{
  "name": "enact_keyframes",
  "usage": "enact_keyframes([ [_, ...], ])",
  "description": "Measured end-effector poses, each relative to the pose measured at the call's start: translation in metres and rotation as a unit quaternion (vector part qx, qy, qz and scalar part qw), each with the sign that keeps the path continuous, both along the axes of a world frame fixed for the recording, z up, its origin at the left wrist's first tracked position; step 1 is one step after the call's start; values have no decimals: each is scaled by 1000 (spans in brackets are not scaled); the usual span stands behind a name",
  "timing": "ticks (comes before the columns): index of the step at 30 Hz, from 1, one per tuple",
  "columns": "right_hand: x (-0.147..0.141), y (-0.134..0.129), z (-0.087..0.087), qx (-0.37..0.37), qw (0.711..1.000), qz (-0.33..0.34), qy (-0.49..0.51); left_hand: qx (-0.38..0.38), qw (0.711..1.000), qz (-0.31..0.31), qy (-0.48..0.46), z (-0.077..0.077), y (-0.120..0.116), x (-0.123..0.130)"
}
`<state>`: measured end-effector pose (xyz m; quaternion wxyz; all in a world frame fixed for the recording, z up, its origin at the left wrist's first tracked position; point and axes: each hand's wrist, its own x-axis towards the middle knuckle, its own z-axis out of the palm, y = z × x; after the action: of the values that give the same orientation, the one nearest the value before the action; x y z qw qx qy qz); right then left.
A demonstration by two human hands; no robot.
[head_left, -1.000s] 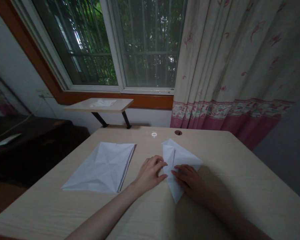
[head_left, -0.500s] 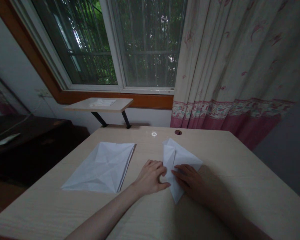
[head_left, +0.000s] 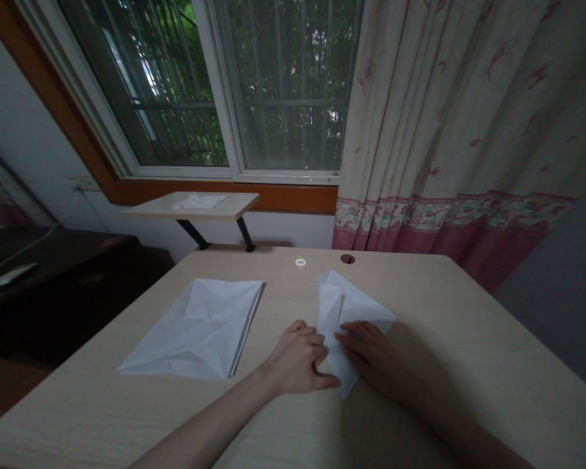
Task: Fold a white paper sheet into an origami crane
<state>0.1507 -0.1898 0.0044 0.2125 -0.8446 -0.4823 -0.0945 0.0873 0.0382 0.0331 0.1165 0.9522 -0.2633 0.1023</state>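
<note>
A white folded sheet of paper (head_left: 371,309) lies on the right half of the desk, with a narrow flap turned over along its left side and a point toward me. My left hand (head_left: 300,361) is at its lower left edge, fingers curled and thumb stretched along the edge near the bottom point. What lies under the curled fingertips is hidden. From the right, my right hand (head_left: 371,358) rests on the paper with its fingers extended flat, covering the sheet's middle. To the left lies a stack of creased white paper (head_left: 195,329), apart from both hands.
The wooden desk (head_left: 283,430) has a round dark cable hole (head_left: 348,259) and a small white ring mark (head_left: 300,262) near its back edge. A raised shelf (head_left: 151,207) carries crumpled white paper (head_left: 200,201). A curtain (head_left: 420,163) hangs behind, beside a window (head_left: 293,91).
My left hand has slid toward me along the paper's left edge, its thumb now closer to the bottom point. My right hand and the folded paper have stayed in place.
</note>
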Motion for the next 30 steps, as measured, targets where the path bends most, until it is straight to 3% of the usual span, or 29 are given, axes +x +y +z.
enact_keyframes([
  [8,0,0,3,8,1000,4,-2,21,998,-43,-41,-4,-3,-4],
  [22,-1,0,6,1,1000,5,1,20,997,-50,-48,-9,-4,-3],
  [26,-1,0,5,5,1000,5,3,3,997,-58,-47,-4,-1,-3],
  [30,-1,0,3,23,1000,8,4,-47,998,-26,-36,4,2,-3],
])
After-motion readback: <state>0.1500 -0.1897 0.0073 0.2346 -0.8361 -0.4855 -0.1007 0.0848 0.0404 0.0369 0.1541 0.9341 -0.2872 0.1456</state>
